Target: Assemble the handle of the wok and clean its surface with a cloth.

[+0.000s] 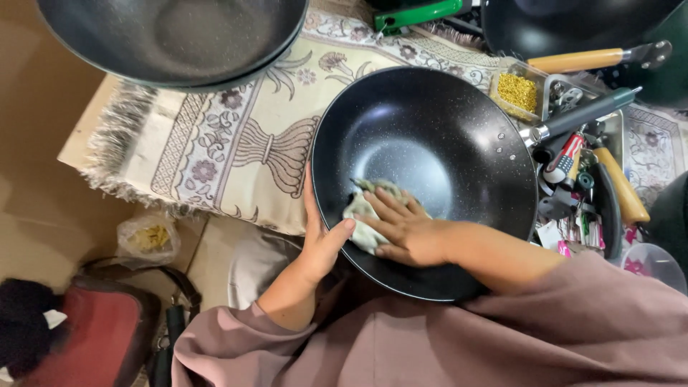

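Left hand [320,240] grips the black wok [430,143] by its rim while right hand [401,229] presses a crumpled cloth [362,211] flat inside it.

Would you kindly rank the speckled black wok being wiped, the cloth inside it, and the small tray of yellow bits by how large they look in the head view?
1. Black wok, by far the largest.
2. Cloth, partly hidden under the right hand, so its full extent is unsure.
3. Tray of yellow bits, which looks smallest, though it lies farther from the camera.
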